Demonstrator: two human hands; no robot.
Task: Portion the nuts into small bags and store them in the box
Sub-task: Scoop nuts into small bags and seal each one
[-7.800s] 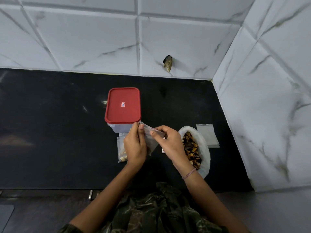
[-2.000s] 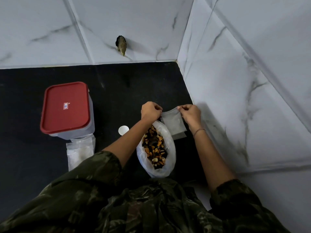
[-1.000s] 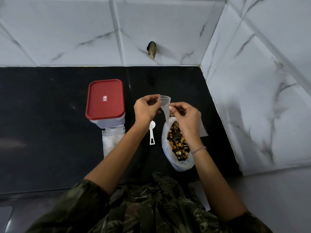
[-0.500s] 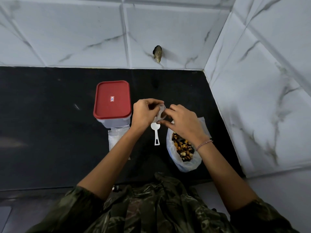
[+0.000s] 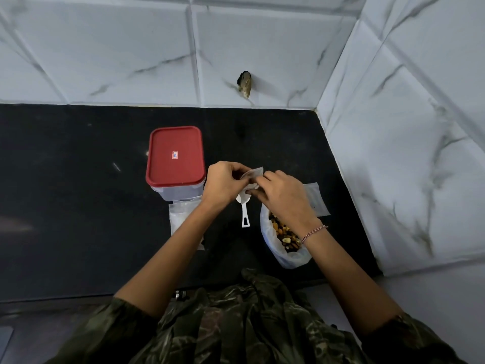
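Both hands meet above the black counter (image 5: 78, 206): the left hand (image 5: 223, 183) and right hand (image 5: 284, 195) each pinch a small clear bag (image 5: 252, 174) between curled fingers. The nuts (image 5: 284, 236) sit in a white bag just right, the red-lidded box (image 5: 175, 160) left.

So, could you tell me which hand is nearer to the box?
Left. The left hand is just right of the box, almost at its side; the right hand is farther right, over the nut bag, both pinching a small bag.
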